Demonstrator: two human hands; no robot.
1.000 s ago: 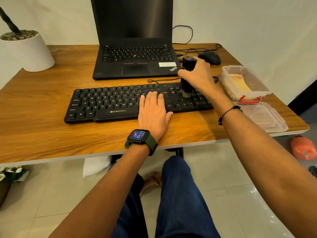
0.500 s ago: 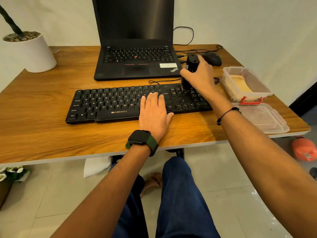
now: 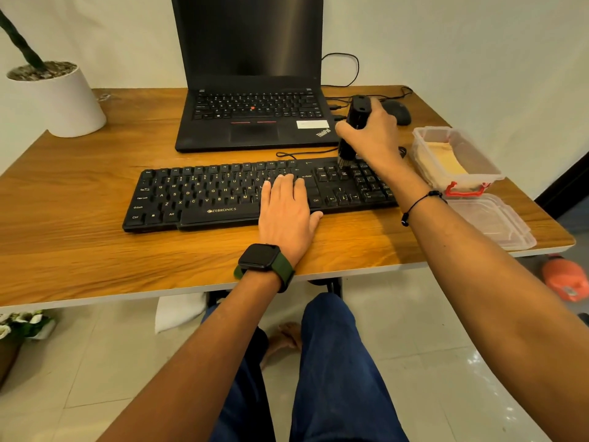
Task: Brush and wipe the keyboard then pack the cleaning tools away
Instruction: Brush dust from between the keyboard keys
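A person seated at a wooden desk (image 3: 79, 218) is gripping a black brush (image 3: 355, 122) in the right hand (image 3: 371, 135), fingers wrapped tight around its upright body, and is holding its bristle end down at the far edge of a black keyboard (image 3: 223, 196), just above the block of keys to the right of the main letters. The left hand (image 3: 287, 215) is lying flat and spread, palm down, pressing on the keyboard's near right portion, with the fingertips (image 3: 288, 178) reaching the keys near the enter key and the thumb resting on the near edge. A dark watch (image 3: 259, 256) on a green strap is sitting on the left wrist, and a thin black cord bracelet (image 3: 420, 202) is circling the right. Beyond the keyboard, an open black laptop (image 3: 251, 122) with a dark screen is standing near the far edge of the desk, and a black mouse (image 3: 398, 111) is lying to the right of it, behind the right hand. To the right of the keyboard, a clear plastic box (image 3: 459, 161) with red clips is holding a yellow cloth (image 3: 443, 159), and its clear lid (image 3: 497, 223) is lying flat just nearer the desk's front edge. Far left of the keyboard, a white plant pot (image 3: 60, 103) is standing at the desk's back corner.
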